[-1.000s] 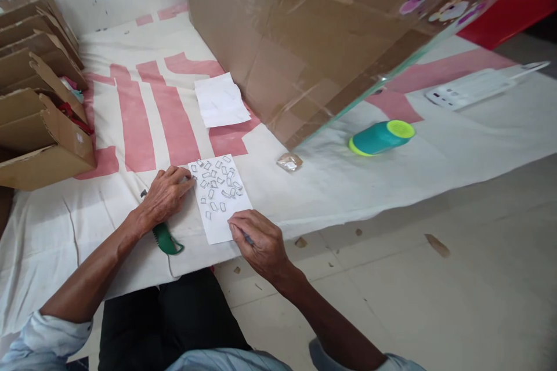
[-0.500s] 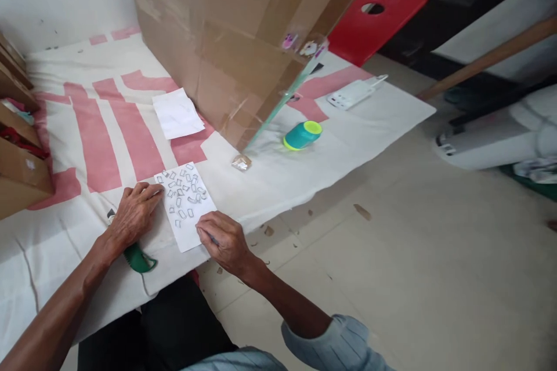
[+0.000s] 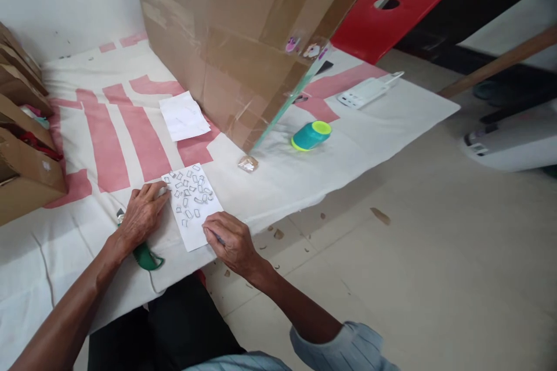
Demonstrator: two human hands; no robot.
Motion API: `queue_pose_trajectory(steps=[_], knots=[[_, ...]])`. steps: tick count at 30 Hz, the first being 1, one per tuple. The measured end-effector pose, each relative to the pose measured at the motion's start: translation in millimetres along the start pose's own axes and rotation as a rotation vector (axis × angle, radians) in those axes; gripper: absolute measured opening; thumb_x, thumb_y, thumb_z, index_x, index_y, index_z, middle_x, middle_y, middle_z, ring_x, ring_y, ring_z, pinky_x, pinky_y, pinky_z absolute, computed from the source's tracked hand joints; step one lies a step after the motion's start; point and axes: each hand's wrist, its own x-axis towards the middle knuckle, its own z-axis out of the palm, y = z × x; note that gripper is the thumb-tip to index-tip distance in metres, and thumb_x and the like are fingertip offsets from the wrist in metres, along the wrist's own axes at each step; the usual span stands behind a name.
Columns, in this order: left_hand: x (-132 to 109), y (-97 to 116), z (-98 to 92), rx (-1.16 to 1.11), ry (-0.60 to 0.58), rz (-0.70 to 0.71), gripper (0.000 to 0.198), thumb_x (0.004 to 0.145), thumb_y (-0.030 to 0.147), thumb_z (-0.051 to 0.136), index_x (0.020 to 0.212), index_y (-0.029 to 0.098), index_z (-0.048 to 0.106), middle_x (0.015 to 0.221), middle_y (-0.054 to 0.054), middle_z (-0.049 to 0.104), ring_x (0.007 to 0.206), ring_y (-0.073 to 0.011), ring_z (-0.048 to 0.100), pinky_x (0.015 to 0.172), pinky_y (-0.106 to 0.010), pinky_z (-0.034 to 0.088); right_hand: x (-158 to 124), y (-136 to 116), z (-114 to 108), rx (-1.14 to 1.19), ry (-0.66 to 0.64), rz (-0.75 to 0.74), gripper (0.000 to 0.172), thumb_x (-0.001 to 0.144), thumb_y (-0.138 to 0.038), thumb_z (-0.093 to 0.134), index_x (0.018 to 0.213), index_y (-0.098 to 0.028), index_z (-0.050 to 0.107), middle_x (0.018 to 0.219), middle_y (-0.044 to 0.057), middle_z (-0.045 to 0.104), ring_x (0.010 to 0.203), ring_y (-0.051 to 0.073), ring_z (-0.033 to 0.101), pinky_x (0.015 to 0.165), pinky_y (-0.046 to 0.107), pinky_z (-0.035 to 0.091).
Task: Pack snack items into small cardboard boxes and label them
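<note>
A white sheet of paper [image 3: 190,235] covered with small drawn box-like shapes lies at the table's front edge. My left hand [image 3: 145,208] rests on the cloth with its fingers stretched out, the fingertips at the sheet's upper left edge. My right hand [image 3: 230,239] is closed in a pinch over the sheet's lower right edge; what its fingers hold is hidden. Under my left wrist lies a green-handled cutter [image 3: 148,258], partly covered, its tip showing on the far side of the wrist.
A large taped cardboard box [image 3: 209,40] stands behind. Nearby are stacked white papers [image 3: 185,117], a small clear-wrapped piece [image 3: 248,163], a teal-and-yellow spool [image 3: 310,135] and a white power strip [image 3: 368,91]. Open cartons [image 3: 37,177] stand left, a red chair [image 3: 387,20] at the back.
The view has shifted slightly, so everything appears a little further right. Both hands keep nearly the same places at the sheet.
</note>
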Motion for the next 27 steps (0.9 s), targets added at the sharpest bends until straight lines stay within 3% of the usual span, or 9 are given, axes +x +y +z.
queue_pose_trajectory(steps=[17, 27], knots=[[-1.7, 0.6, 1.1, -0.025, -0.044, 0.002, 0.041, 0.098, 0.005, 0.053, 0.133, 0.021, 0.068, 0.148, -0.009, 0.069, 0.124, -0.0308, 0.058, 0.092, -0.046, 0.045, -2.5, 1.4, 3.2, -0.018, 0.014, -0.009, 0.022, 0.101, -0.006, 0.056, 0.090, -0.022, 0.067, 0.085, 0.005, 0.072, 0.079, 0.018, 0.068, 0.072, 0.032, 0.054], [2.0, 2.4, -1.6, -0.156, -0.061, -0.064, 0.046, 0.091, 0.002, 0.052, 0.128, 0.021, 0.071, 0.146, -0.009, 0.070, 0.130, -0.0311, 0.056, 0.093, -0.048, 0.045, -3.3, 0.1, 3.5, -0.031, 0.021, -0.013, 0.022, 0.101, -0.006, 0.056, 0.091, -0.022, 0.067, 0.084, 0.005, 0.071, 0.078, 0.018, 0.067, 0.072, 0.032, 0.053]])
